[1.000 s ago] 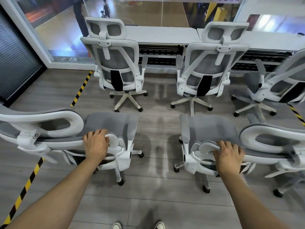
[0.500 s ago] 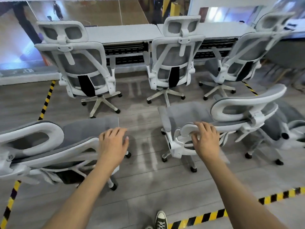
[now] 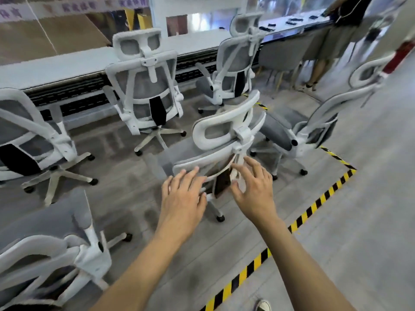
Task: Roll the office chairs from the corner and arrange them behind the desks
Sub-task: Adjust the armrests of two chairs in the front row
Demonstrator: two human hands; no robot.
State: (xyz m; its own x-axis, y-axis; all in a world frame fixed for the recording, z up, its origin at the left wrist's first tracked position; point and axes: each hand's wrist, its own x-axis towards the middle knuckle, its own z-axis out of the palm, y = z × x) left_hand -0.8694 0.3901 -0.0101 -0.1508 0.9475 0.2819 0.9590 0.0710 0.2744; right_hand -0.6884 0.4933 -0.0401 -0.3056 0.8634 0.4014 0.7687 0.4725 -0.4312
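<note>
A white-framed grey mesh office chair [image 3: 224, 140] stands in front of me with its back toward me. My left hand [image 3: 183, 198] lies with fingers spread at the left part of its backrest frame. My right hand [image 3: 253, 187] hovers with fingers spread at the frame's right part, near the black lumbar pad; it grips nothing. A second chair [image 3: 56, 241] stands apart at my lower left, with no hand on it. Three chairs are lined up behind the long white desk [image 3: 67, 66]: one at the left [image 3: 29, 135], one in the middle [image 3: 146, 90], one further right [image 3: 235, 61].
Another chair [image 3: 314, 126] stands just right of the one at my hands, almost touching it. Yellow-black floor tape [image 3: 292, 225] runs diagonally at the right. A person [image 3: 336, 39] stands by the far desk at the upper right. My shoe [image 3: 262, 305] shows at the bottom.
My view swung to the right. My left hand let go of the left chair and moved over to the right chair's backrest. My right hand released its grip and spread its fingers.
</note>
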